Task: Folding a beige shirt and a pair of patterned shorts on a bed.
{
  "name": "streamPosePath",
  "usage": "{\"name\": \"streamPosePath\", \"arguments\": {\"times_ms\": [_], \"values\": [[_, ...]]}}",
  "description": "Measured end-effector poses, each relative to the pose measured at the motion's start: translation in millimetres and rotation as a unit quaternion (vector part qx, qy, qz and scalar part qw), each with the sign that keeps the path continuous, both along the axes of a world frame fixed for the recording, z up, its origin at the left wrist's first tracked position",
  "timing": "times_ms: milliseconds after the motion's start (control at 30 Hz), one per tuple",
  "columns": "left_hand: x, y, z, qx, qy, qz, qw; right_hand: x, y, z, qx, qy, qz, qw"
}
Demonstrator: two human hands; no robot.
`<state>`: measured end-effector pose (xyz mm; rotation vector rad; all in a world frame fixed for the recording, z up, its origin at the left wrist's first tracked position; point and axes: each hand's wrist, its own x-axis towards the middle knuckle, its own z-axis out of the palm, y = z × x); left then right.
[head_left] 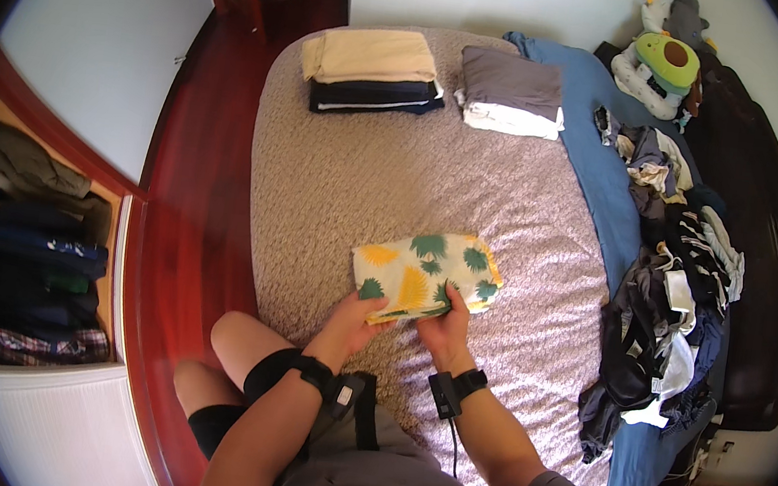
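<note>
Both hands hold the near edge of a folded cloth garment, cream with green and yellow leaf shapes and a yellow trim. It lies flat in a rough rectangle over the bed. My left hand grips its near left corner, thumb on top and the other fingers underneath. Farther right along the same edge, my right hand pinches the cloth between thumb and fingers. The fingertips under the cloth are hidden. Each wrist wears a black strap with a small device.
On the patterned bedspread stand a beige-and-dark folded stack and a grey-and-white one. Loose clothes heap along the right, over a blue sheet. Plush toys sit far right. Clothes fill an open wardrobe at left.
</note>
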<state>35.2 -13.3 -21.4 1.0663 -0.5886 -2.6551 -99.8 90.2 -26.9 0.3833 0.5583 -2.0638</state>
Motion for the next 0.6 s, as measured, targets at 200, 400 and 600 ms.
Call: {"name": "streamPosePath", "arguments": {"times_ms": [200,400,600], "values": [[-9,2,12,0.114,0.137,0.098,0.979,-30,-8,26,-0.004,0.026,0.008,1.000],[-69,34,-33,-0.069,-0.186,-0.248,0.948,-109,-35,70,-0.019,0.174,-0.023,0.984],[-92,26,-13,-0.293,-0.245,-0.340,0.860,-235,-109,115,-0.014,0.257,-0.055,0.965]]}}
